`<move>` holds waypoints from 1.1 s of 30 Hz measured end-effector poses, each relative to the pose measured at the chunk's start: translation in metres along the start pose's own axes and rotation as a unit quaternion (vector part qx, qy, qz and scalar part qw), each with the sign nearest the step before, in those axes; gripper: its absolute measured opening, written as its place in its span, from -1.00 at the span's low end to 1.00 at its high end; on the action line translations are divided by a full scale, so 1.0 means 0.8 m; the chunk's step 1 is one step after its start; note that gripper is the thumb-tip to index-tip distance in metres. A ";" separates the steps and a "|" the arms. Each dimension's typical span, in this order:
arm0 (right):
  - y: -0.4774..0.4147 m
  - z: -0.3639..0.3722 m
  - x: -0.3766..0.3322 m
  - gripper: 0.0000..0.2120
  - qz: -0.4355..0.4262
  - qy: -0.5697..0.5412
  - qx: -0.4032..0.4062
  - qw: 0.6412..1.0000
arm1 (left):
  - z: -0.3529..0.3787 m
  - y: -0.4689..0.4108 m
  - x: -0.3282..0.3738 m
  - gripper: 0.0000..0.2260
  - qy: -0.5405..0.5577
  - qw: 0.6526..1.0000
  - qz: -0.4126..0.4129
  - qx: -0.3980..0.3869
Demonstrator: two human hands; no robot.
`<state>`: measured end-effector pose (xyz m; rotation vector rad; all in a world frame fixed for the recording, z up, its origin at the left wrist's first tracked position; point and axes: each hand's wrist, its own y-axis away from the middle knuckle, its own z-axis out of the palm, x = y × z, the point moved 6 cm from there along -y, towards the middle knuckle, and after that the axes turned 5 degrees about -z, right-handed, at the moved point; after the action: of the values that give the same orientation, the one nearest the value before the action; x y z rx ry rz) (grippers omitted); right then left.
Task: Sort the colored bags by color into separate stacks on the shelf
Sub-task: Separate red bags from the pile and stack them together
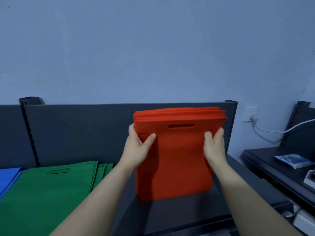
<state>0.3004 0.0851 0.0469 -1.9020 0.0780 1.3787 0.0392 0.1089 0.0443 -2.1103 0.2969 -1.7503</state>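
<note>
A bundle of several red bags [177,155] stands upright on its lower edge on the dark shelf [187,212], handle cut-outs at the top. My left hand [138,147] grips the bundle's left edge, thumb across the front. On the right edge, my right hand [214,145] holds the bundle the same way. A stack of green bags [44,198] lies flat on the shelf to the left. Beside it at the far left edge lies a stack of blue bags [8,178].
The shelf's dark back panel [85,133] rises behind the bags, with slotted uprights at both ends. To the right stands another dark shelf [272,167] with a blue packet [294,160] on it. A white cable [272,132] runs from a wall socket.
</note>
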 end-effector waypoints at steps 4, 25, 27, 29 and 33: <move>0.000 0.002 -0.001 -0.56 0.009 -0.001 0.007 1.000 | 0.000 -0.004 -0.007 -0.59 0.002 1.000 -0.009 -0.010; -0.037 -0.014 -0.055 -0.16 -0.183 0.266 -0.022 0.946 | -0.005 -0.004 0.003 -0.81 0.138 0.990 -0.007 -0.027; -0.039 -0.020 -0.012 0.04 0.001 0.082 -0.056 0.995 | -0.005 -0.005 0.009 -0.80 0.155 0.987 0.000 -0.038; -0.033 -0.012 0.007 -0.01 0.073 -0.043 -0.091 0.992 | -0.004 -0.008 0.018 -0.80 0.172 0.984 0.015 -0.046; -0.034 -0.011 -0.007 -0.67 0.026 -0.083 -0.031 0.996 | -0.002 -0.015 0.023 -0.73 0.154 0.987 0.028 -0.043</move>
<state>0.3176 0.0968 0.0676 -1.8403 0.0026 1.5855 0.0404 0.1125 0.0660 -1.8620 0.5186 -2.0621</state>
